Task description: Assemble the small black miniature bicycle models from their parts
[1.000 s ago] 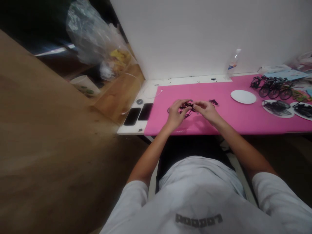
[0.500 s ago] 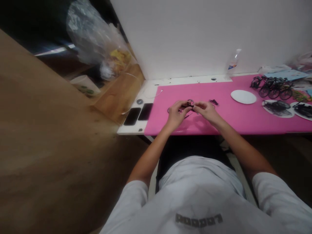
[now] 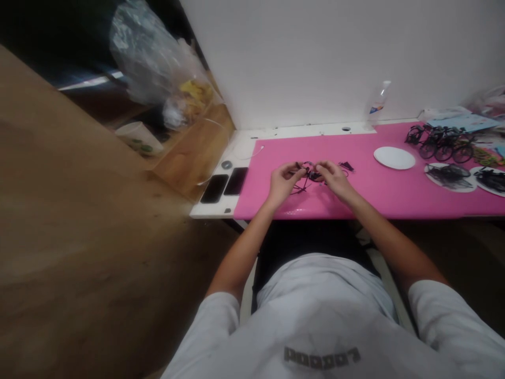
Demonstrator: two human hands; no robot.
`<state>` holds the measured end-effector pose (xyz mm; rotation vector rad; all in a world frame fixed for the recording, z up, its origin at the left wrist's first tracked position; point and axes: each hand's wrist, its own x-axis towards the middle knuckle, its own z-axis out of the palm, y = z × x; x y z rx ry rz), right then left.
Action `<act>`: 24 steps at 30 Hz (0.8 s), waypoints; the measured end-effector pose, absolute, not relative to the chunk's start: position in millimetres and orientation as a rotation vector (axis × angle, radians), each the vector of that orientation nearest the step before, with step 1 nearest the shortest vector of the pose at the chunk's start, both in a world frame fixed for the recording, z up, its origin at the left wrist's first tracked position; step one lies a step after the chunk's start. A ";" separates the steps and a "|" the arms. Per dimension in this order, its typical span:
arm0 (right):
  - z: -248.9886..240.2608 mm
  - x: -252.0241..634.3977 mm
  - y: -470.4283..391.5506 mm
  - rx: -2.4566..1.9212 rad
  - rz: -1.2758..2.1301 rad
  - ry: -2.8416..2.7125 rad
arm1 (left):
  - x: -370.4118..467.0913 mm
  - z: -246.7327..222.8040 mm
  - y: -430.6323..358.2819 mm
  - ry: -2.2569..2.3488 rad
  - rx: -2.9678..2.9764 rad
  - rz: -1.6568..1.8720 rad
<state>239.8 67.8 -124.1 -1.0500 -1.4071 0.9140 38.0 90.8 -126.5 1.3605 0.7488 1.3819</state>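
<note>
Over the pink mat point(image 3: 264, 179), my left hand point(image 3: 284, 179) pinches thin black parts, which stick out below its fingertips. Close by on the right, my right hand point(image 3: 332, 178) has its fingers bent around the other side of a small dark assembly point(image 3: 314, 176). Fingers hide part of the assembly, and its details are too small to tell. A small black piece point(image 3: 346, 166) lies on the mat just beyond my right hand.
Two dark phones point(image 3: 215, 188) lie at the table's left end. To the right are a white plate point(image 3: 394, 158), small black model bicycles point(image 3: 442, 142) and plates of black parts point(image 3: 450, 176). A clear bottle point(image 3: 379, 102) stands at the back by the wall.
My hands have moved slightly apart, with the left shifting a little left. More of the dark assembly and the thin black parts now shows between and below the fingers.
</note>
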 end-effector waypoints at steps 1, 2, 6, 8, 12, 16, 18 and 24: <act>-129.4 241.2 72.1 -1.046 0.850 -1.416 | 36.7 -126.9 93.8 0.770 1.321 1.377; -135.0 242.8 76.4 -1.052 0.777 -1.443 | 35.2 -127.5 96.7 0.790 1.278 1.375; -158.9 247.9 88.7 -1.133 0.549 -1.692 | 29.4 -129.6 105.3 0.820 1.119 1.375; -170.4 247.9 90.9 -1.145 0.461 -1.891 | 27.7 -129.1 106.4 0.821 1.070 1.380; -188.5 243.7 91.5 -1.158 0.251 -2.173 | 27.7 -125.1 104.1 0.823 0.986 1.400; -195.5 241.0 92.5 -1.184 0.174 -2.303 | 28.4 -123.5 103.4 0.794 0.924 1.398; -195.6 240.6 93.0 -1.215 0.135 -2.301 | 27.3 -125.6 105.3 0.778 0.906 1.381; -194.2 239.0 93.6 -1.217 0.204 -2.252 | 17.7 -142.4 120.3 0.744 0.838 1.261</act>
